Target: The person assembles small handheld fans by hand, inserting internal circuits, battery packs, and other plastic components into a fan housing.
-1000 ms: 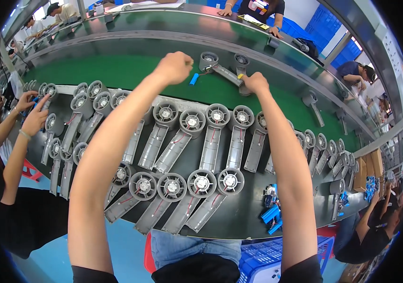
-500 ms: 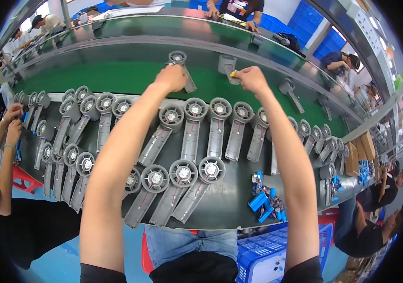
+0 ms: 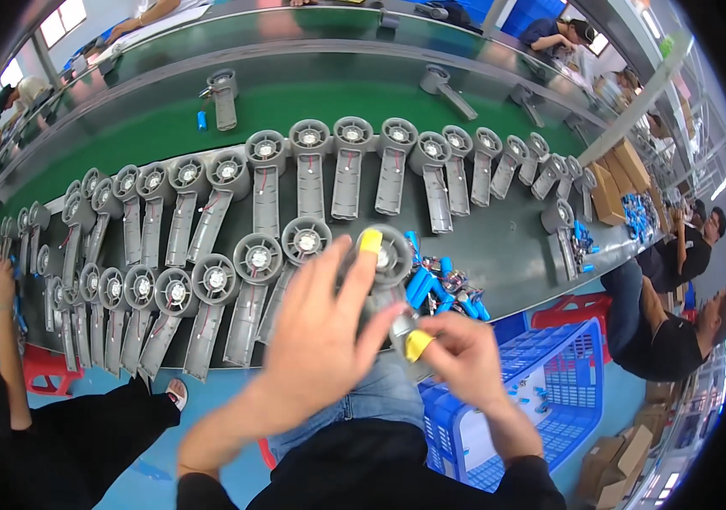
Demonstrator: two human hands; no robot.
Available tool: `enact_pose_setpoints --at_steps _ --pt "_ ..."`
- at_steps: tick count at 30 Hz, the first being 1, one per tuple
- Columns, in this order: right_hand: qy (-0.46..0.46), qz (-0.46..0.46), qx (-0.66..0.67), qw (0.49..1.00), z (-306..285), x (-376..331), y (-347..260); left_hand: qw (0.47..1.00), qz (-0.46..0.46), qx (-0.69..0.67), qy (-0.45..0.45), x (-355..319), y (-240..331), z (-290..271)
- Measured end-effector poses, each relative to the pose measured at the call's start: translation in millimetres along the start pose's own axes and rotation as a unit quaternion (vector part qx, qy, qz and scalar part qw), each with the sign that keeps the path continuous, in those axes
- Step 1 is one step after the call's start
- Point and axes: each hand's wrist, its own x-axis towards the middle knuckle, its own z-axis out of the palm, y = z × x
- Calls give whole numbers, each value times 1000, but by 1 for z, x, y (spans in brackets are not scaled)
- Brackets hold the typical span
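In front of my lap a grey handheld-fan housing (image 3: 391,257) is tilted, its round fan head away from me and its handle toward me. My right hand (image 3: 469,357) is closed on the lower end of the handle, with a yellow covering on a digit. Over the left side of this housing is my left hand (image 3: 316,340), fingers stretched and apart, the thumb beside the handle; a yellow wrap (image 3: 371,240) covers one fingertip. The left hand hides part of the fan head. Whether its thumb touches the handle I cannot tell.
Rows of grey fan housings (image 3: 353,132) line the dark table. Blue battery cells with wiring (image 3: 431,285) lie in a pile to the right. Beyond runs a green conveyor belt (image 3: 295,93) bearing several housings. A blue plastic basket (image 3: 516,416) stands below right; other people sit at both sides.
Both hands have drawn back from the belt toward my body. My right hand has brought a fan housing with it; my left hand has released the housing left on the belt. The view has shifted.
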Motion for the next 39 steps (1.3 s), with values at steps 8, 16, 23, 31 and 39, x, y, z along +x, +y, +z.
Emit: enact_pose_setpoints --at_steps 8,16,23,31,39 --pt "157 -202 -251 934 -10 28 19 986 -66 -114 107 -39 -28 83" --pt "79 -160 -351 919 -24 95 27 977 -80 -171 104 -40 -33 82" --pt "125 -24 -93 988 -104 77 43 971 -89 -189 113 -40 -33 80" --pt "246 -89 63 963 -141 78 49 971 -98 -193 98 -41 -32 78" --pt "190 -136 199 952 -94 40 24 975 -43 -144 162 -40 -26 79"
